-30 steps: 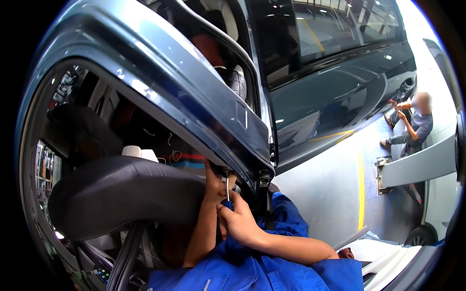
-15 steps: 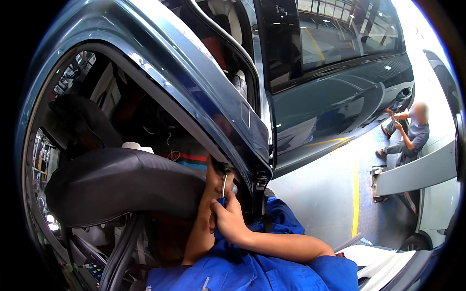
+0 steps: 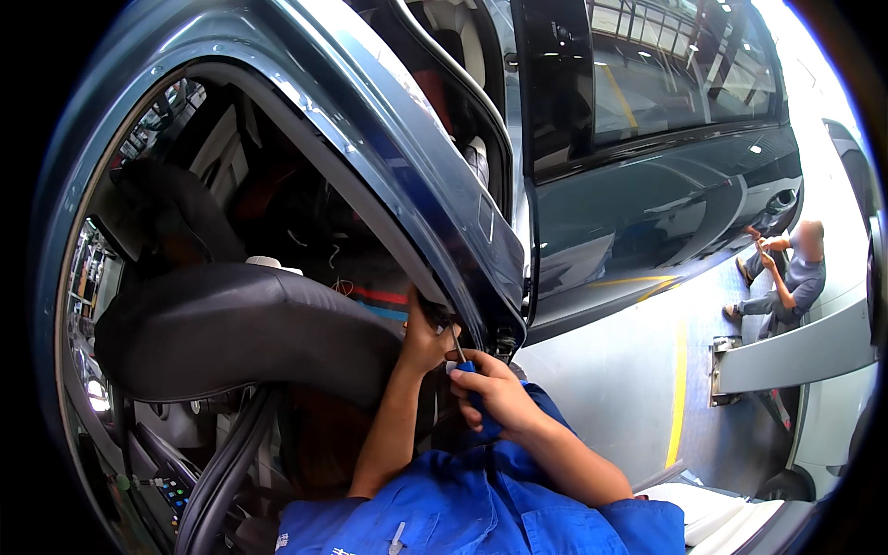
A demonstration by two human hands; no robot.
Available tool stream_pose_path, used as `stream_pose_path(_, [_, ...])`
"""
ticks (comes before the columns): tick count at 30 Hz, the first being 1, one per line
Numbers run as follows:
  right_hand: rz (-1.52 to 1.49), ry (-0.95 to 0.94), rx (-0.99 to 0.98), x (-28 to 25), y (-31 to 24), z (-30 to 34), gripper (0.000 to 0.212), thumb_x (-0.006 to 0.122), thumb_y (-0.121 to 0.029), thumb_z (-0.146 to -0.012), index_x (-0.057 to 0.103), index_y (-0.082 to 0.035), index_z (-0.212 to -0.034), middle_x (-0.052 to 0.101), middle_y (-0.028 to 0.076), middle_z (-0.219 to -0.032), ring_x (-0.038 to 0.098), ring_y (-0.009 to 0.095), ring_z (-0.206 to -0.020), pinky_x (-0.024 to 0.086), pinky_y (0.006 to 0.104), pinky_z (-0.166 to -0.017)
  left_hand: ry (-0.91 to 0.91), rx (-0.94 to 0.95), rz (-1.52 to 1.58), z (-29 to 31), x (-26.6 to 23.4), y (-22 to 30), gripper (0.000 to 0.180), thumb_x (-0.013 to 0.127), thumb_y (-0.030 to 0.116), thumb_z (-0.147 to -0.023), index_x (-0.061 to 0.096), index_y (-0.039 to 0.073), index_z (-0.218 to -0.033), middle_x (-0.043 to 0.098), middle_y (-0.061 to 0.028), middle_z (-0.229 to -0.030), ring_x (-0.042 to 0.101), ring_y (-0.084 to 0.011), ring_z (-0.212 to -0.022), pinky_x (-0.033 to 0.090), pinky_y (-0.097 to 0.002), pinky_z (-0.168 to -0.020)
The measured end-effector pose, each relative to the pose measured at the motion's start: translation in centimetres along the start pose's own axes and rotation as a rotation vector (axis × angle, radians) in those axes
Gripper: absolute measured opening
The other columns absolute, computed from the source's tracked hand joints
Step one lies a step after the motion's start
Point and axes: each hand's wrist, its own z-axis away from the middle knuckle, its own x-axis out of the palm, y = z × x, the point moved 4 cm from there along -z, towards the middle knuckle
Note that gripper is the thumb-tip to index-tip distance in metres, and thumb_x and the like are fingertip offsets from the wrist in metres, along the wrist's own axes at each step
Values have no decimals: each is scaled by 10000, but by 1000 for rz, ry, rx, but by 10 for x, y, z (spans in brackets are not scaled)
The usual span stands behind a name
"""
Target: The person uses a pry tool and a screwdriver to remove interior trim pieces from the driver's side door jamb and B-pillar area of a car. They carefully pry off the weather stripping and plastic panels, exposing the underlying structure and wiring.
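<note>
Grey workshop floor (image 3: pixel 610 388) fills the right centre of the frame, crossed by a yellow line (image 3: pixel 677 388) that runs from the middle down toward the lower right; this is the only wide open stretch, and a seated person (image 3: pixel 786 273) occupies its far right edge beside a pale grey car panel (image 3: pixel 795 351).

Across the upper middle, a blue-grey car door frame (image 3: pixel 407 176) slants from the upper left down to a corner at centre, with a dark rubber seal along its inner edge. To its right a dark glossy car body (image 3: pixel 647 213) closes off the upper right.

A black padded seat part (image 3: pixel 231 333) bulges across the left centre, leaving only a narrow gap between its right edge and the door frame's lower corner. Both hands work in that gap. The left hand (image 3: pixel 425 338) reaches up from the lower centre and is closed against the seal at the frame's lower edge; what its fingers grip cannot be made out. The right hand (image 3: pixel 495 393), just right of and below it, is wrapped around the blue handle of a screwdriver (image 3: pixel 460 356), whose thin metal shaft points up toward the corner of the frame. The two hands nearly touch. Blue sleeves (image 3: pixel 462 509) fill the bottom centre.
</note>
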Motion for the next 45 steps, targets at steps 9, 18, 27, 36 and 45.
stream_pose_path(9, [198, -176, 100, -20, 9, 66, 392, 564, -135, -1042, 458, 13, -1389, 535, 47, -753, 515, 124, -470, 418, 275, -400, 31, 10, -10, -3, 6, 0, 896, 672, -50, -803, 158, 12, -1534, 471, -138, -1396, 515, -240, -1289, 404, -394, -1121])
stream_pose_path(18, [245, 56, 88, -89, 26, 170, 437, 579, -180, -1053, 458, -35, -1447, 503, 17, -633, 495, 112, -477, 421, 282, -457, 172, -35, -264, 25, -16, -12, 832, 748, 40, -740, 362, -12, -1475, 503, -158, -1409, 518, -266, -1287, 397, -400, -1123])
stream_pose_path(27, [184, 224, -244, -238, -25, 272, 458, 555, -228, -1053, 438, -27, -1448, 495, 21, -713, 525, 123, -460, 435, 284, -443, 442, -114, -681, 29, -16, -9, 716, 635, 36, -976, 261, -67, -1578, 418, -230, -1574, 436, -300, -1437, 299, -379, -1210])
stream_pose_path(36, [82, 679, -328, -500, -94, 444, 455, 617, -192, -1020, 485, -33, -1426, 514, 6, -702, 531, 110, -529, 464, 293, -490, 1086, 136, -1035, 51, 184, 17, 327, 669, 208, -977, 668, -46, -1184, 715, -222, -1093, 686, -315, -943, 549, -409, -856])
stream_pose_path(45, [124, 1031, -479, -675, -194, 550, 486, 641, -191, -1000, 511, -47, -1446, 566, 37, -750, 567, 89, -564, 508, 263, -488, -11, -253, -486, -13, 648, -190, 174, 607, 28, -971, 662, -24, -1128, 698, -111, -985, 685, -177, -826, 571, -300, -727])
